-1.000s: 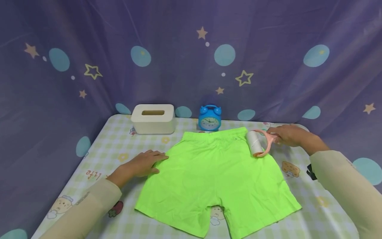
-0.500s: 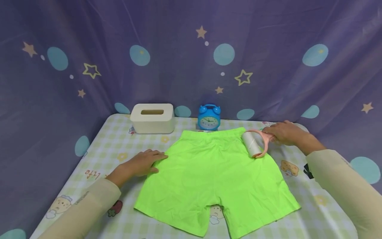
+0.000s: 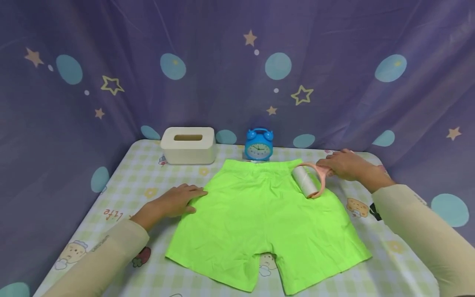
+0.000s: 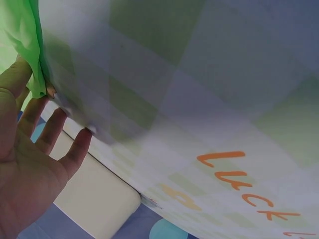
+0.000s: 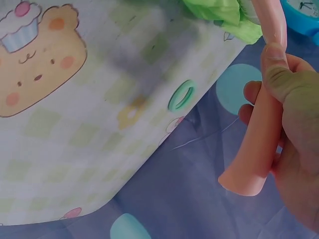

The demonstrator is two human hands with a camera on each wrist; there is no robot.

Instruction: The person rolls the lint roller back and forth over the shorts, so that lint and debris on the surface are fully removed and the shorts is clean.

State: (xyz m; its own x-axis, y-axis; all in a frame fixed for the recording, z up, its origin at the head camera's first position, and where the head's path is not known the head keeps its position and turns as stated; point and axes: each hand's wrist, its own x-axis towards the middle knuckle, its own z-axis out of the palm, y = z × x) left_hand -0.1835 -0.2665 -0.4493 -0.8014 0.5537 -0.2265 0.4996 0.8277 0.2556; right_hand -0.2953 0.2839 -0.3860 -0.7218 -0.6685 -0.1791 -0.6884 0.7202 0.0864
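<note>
Neon-green shorts point(image 3: 259, 214) lie spread out, waistband toward the back. My right hand point(image 3: 346, 165) grips the pink handle point(image 5: 259, 134) of a lint roller; in the right wrist view, thumb and fingers wrap round it. The white roll point(image 3: 305, 181) of the lint roller lies over the upper right of the shorts, just below the waistband. At the left edge of the shorts rests my left hand point(image 3: 178, 201), fingers spread loosely. In the left wrist view, the thumb of that hand point(image 4: 35, 164) touches the green fabric, and the other fingertips meet the tablecloth.
A cream tissue box point(image 3: 188, 150) stands at the back left, with a blue alarm clock point(image 3: 258, 144) to its right behind the waistband. A checked tablecloth point(image 3: 122, 185) covers the table. A green ring point(image 5: 182, 95) shows near the cloth's edge. The purple curtain point(image 3: 222, 95) hangs close behind.
My right hand has moved left with the lint roller, carrying its roll inward over the shorts from their right edge. My left hand keeps its place. The whole view has shifted slightly.
</note>
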